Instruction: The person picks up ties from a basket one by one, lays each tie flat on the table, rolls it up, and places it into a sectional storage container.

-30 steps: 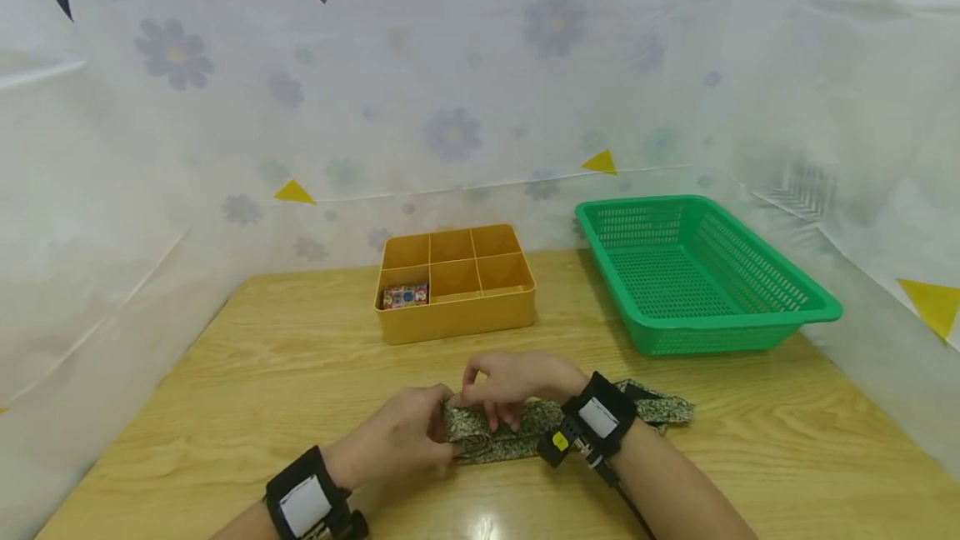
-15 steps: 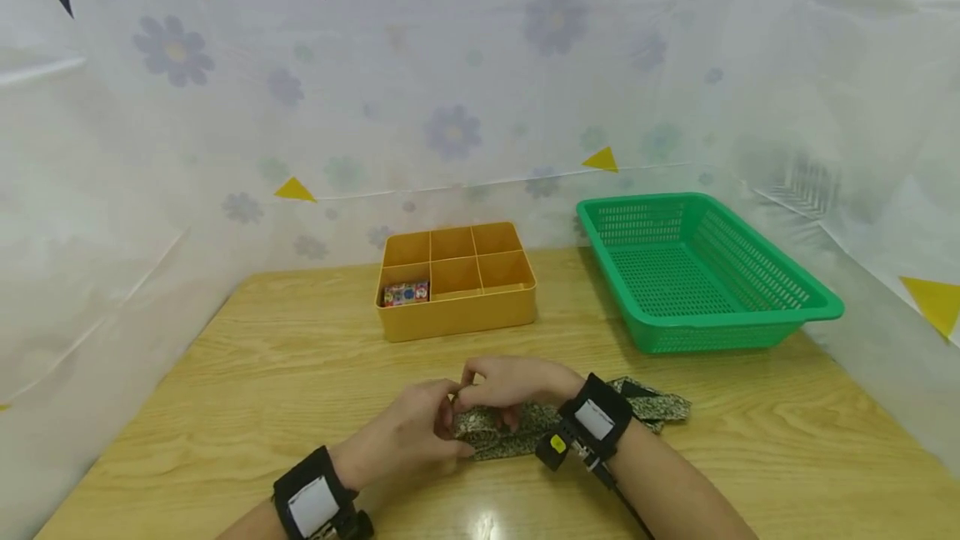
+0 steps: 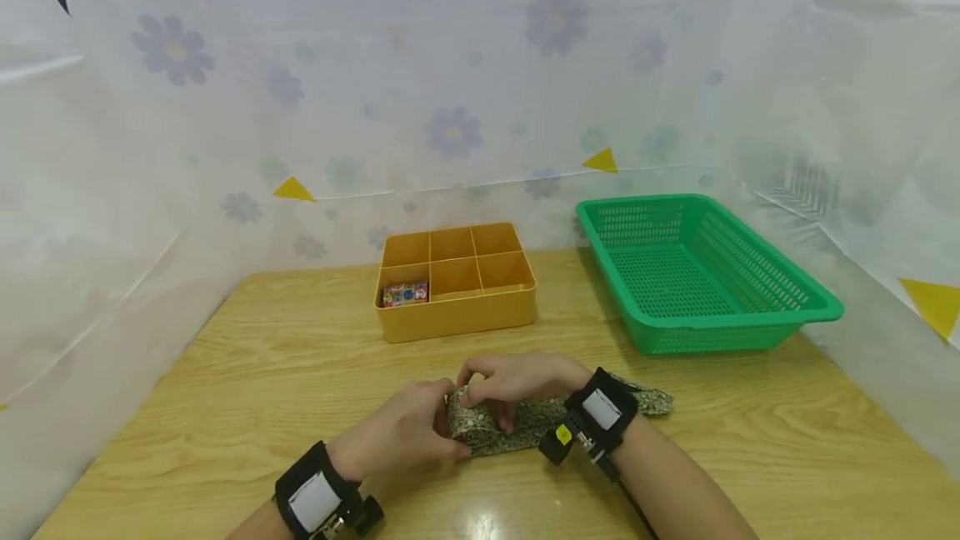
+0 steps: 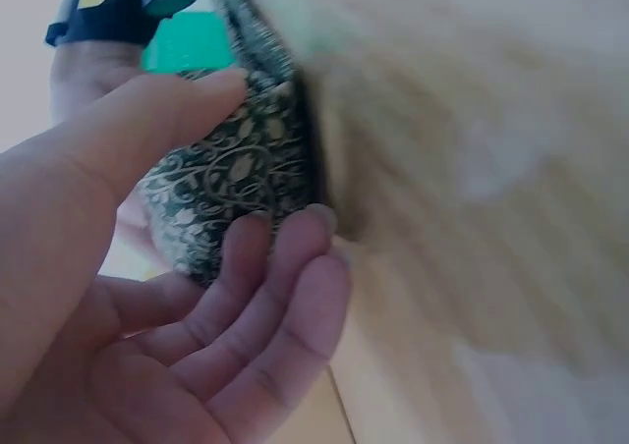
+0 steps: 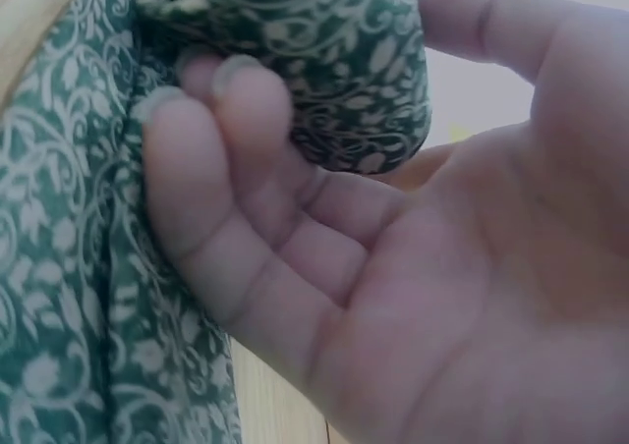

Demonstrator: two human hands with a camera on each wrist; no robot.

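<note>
A long strip of dark green cloth [image 3: 534,419] with a cream vine print lies across the table, its left end wound into a thick roll [image 3: 468,421]. My left hand [image 3: 405,433] grips the roll from the left; in the left wrist view the thumb lies over it and the fingers curl against its lower side. From above, my right hand [image 3: 517,377] holds the same roll between thumb and bent fingers. The right wrist view shows those fingertips tucked between the roll and the flat cloth [image 5: 49,297]. My right wrist hides part of the strip.
Behind the hands stands an orange box [image 3: 457,323] with several compartments; a small colourful packet [image 3: 406,295] sits in its front left one. A green basket [image 3: 720,323] is at the back right. A white flowered sheet [image 3: 360,107] hangs behind the wooden table [image 3: 285,340].
The roll looks fuller, and the strip's loose right end has slid a little to the left. Both hands stay at the roll, with small finger shifts.
</note>
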